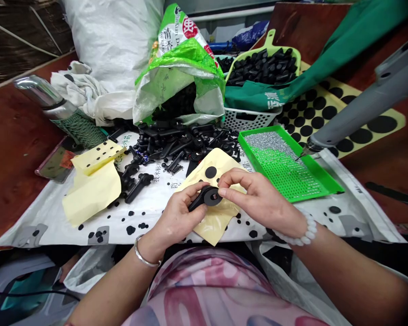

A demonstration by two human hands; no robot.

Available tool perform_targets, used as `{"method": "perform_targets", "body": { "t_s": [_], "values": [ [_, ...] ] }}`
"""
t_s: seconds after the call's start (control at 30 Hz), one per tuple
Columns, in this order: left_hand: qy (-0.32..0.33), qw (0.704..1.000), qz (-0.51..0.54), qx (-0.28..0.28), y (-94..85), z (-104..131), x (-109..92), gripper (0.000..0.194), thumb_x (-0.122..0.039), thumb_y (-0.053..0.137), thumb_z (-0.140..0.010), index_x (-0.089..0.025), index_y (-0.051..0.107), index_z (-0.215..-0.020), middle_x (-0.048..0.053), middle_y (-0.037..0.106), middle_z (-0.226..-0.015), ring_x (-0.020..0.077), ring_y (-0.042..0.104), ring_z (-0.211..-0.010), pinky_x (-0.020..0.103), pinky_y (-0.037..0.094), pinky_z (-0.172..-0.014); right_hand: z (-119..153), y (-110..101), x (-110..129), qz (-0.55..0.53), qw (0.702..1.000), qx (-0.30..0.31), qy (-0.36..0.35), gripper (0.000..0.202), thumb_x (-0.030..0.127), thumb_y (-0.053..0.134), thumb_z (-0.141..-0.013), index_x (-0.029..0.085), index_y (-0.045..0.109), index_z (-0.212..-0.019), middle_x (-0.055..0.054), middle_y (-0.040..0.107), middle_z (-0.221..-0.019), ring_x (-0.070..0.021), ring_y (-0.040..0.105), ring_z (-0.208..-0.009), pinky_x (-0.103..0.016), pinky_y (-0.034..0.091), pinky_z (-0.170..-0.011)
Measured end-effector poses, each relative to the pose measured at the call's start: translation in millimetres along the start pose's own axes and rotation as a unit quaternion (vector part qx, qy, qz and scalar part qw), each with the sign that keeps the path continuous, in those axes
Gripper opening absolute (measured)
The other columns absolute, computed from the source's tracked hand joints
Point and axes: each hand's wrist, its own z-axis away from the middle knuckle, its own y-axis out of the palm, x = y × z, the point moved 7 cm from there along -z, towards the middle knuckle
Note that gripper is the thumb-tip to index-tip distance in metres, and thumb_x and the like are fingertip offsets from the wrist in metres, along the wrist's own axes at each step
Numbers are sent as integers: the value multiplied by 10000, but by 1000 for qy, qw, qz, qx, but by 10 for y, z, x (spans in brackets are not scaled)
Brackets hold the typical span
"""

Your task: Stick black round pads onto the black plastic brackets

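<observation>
My left hand (180, 215) grips a black plastic crank handle (212, 196) by its arm, with the round flat end turned up and a small square hole showing in it. At the edge of that round end, my right hand (255, 199) has its thumb and forefinger pinched together. Whatever is between those fingertips, if anything, is too small or hidden to make out. Beneath both hands lies a yellow backing sheet (221, 158) with round black stickers. A heap of black plastic handles (177, 140) spreads just behind.
A green tray (326, 181) of small silvery screws stands right, with a grey power screwdriver (347, 108) hanging over it. Farther back are a sticker sheet (370, 136), a basket of black parts (299, 59) and an opened bag (180, 68). A flask (71, 122) lies tilted left.
</observation>
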Motion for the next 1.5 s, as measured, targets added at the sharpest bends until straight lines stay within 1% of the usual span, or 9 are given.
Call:
{"method": "perform_targets", "body": {
  "t_s": [0.43,0.63,0.77,0.9,1.0,1.07,1.2,1.33,1.5],
  "values": [
    [-10,1000,15,6,19,12,26,459,-74,536,-700,-138,527,-1155,77,655,-1086,216,598,-1019,347,455,-905,3,26,4,11,1000,-1,3,89,188,540,-748,166,590,-678,-20,591,-755,-158,558,-761,-294,415,-721],
    [-31,998,53,9,24,26,25,502,-108,600,-679,-115,521,-1175,106,661,-1053,234,599,-999,312,486,-822,3,14,-15,-1,1000,-21,12,99,212,538,-748,172,594,-676,-15,597,-725,-152,560,-723,-283,421,-691],
    [-43,997,67,13,33,35,21,507,-175,619,-703,-96,507,-1191,124,643,-1083,222,602,-965,278,489,-759,-2,24,-20,1,1000,-18,11,100,220,546,-741,169,595,-670,-16,597,-724,-153,558,-719,-282,421,-684],
    [-43,997,61,6,25,27,22,500,-252,605,-743,-76,501,-1199,127,651,-1028,165,614,-783,229,473,-609,-6,34,-18,9,1000,-9,5,89,197,546,-745,169,589,-673,-10,591,-728,-146,550,-720,-278,413,-691],
    [-49,997,55,-7,9,17,50,456,-307,589,-770,-101,531,-1172,86,669,-891,98,547,-557,213,434,-500,-11,36,-14,15,1000,-6,5,88,189,546,-751,169,586,-675,-7,591,-724,-141,549,-711,-272,411,-687],
    [-52,997,52,-16,-3,10,67,422,-340,565,-792,-114,550,-1149,67,662,-837,71,500,-486,206,414,-467,-14,43,-13,25,1000,-5,7,92,185,545,-754,169,582,-670,-11,592,-726,-142,550,-713,-269,412,-681],
    [-47,998,45,-26,-15,2,84,405,-366,557,-801,-117,566,-1120,50,643,-795,63,487,-466,197,391,-445,-6,57,2,58,998,-17,-7,99,176,533,-763,179,561,-668,-19,582,-759,-148,550,-731,-272,415,-678],
    [-36,997,54,-30,-15,2,109,409,-367,556,-806,-117,559,-1131,36,634,-754,66,487,-467,199,382,-450,23,50,64,127,990,-55,-39,111,147,515,-769,188,536,-668,-32,586,-789,-171,547,-777,-309,402,-734],
    [-24,997,60,-50,-24,-2,124,391,-359,576,-792,-121,582,-1102,5,610,-657,68,475,-444,197,369,-442,44,70,114,182,978,-84,-52,108,160,505,-781,196,527,-682,-48,592,-792,-196,544,-798,-348,397,-767]
  ]
}}
